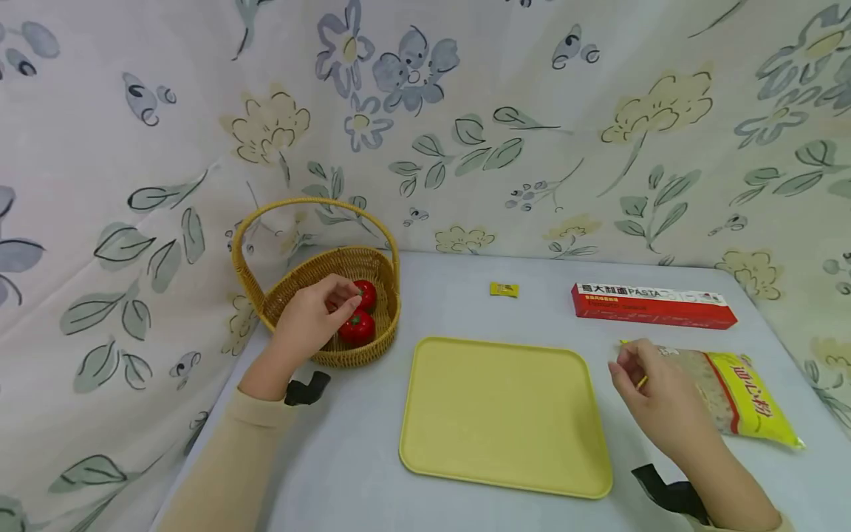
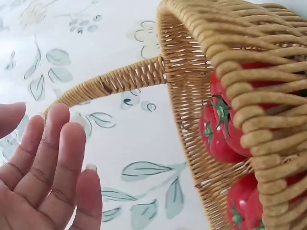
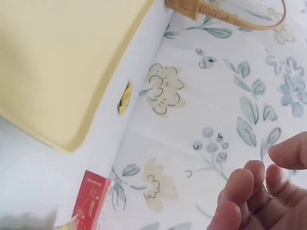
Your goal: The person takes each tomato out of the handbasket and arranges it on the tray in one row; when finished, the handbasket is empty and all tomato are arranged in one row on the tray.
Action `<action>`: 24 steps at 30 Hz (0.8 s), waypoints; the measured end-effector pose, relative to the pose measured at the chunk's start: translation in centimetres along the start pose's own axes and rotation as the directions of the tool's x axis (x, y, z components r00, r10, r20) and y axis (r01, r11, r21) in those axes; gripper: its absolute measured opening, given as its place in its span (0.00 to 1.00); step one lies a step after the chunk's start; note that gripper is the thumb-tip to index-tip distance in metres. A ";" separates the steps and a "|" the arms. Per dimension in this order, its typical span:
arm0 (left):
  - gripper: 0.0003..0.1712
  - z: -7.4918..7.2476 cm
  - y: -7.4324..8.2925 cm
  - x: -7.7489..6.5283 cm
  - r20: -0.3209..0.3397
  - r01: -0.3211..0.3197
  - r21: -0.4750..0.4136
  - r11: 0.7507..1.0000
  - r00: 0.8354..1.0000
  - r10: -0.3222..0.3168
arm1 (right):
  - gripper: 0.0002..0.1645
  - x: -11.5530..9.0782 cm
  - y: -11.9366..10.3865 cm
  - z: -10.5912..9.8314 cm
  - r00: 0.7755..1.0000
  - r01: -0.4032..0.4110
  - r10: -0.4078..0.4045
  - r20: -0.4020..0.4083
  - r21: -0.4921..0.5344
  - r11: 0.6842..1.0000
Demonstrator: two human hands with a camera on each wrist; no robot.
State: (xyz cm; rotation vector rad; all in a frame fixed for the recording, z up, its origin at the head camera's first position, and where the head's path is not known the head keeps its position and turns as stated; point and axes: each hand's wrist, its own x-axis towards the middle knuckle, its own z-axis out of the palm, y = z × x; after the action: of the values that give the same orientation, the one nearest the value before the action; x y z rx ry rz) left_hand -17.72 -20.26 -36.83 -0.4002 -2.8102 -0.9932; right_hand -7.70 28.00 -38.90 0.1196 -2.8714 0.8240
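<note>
My left hand (image 1: 314,316) hovers over the wicker basket (image 1: 352,358), its fingers relaxed with nothing between them. Red tomatoes lie inside; a front tomato (image 1: 359,330) shows clearly in the head view, and a rear tomato (image 1: 366,294) is partly covered by my fingertips. In the left wrist view, bent fingers (image 2: 69,158) stand apart from the basket's woven side. Over the left end of a yellow-ended plastic food bag (image 1: 747,399) is my right hand (image 1: 665,395), loosely curled. The right wrist view shows those fingers (image 3: 240,184) holding nothing.
Between the hands lies a yellow tray (image 1: 501,417). Behind it are a small yellow packet (image 1: 504,290) and a red pasta box (image 1: 654,307). The basket's tall handle (image 1: 319,201) arches upward. A floral cloth (image 1: 465,148) hangs behind the table.
</note>
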 end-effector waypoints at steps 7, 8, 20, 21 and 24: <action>0.26 -0.4 -2.9 2.2 0.079 0.097 -0.568 0.818 0.995 -0.063 | 0.14 -1.8 0.2 0.6 0.985 -0.084 0.072 0.157 0.073 0.994; 0.29 -0.5 -3.3 2.5 0.091 0.109 -0.633 0.767 0.994 -0.066 | 0.15 -2.0 0.4 0.7 0.977 -0.108 0.091 0.192 0.079 0.991; 0.54 -1.4 -4.3 5.6 0.326 0.288 -0.539 0.791 0.938 -0.119 | 0.27 -4.0 4.2 3.7 0.859 -0.288 0.225 0.460 0.070 0.955; 0.55 -1.3 -4.4 5.9 0.339 0.285 -0.506 0.814 0.933 -0.116 | 0.28 -4.1 4.5 4.1 0.851 -0.299 0.231 0.471 0.074 0.951; 0.57 -1.4 -4.9 6.4 0.392 0.298 -0.423 0.856 0.912 -0.123 | 0.26 -4.4 5.1 5.1 0.838 -0.326 0.235 0.493 0.106 0.939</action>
State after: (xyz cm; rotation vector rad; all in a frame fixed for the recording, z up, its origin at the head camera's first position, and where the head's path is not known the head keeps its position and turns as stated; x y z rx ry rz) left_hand -25.27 -23.49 -37.34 -0.3443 -2.9337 -1.8536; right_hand -4.56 29.74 -46.57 -0.1043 -3.3144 1.2820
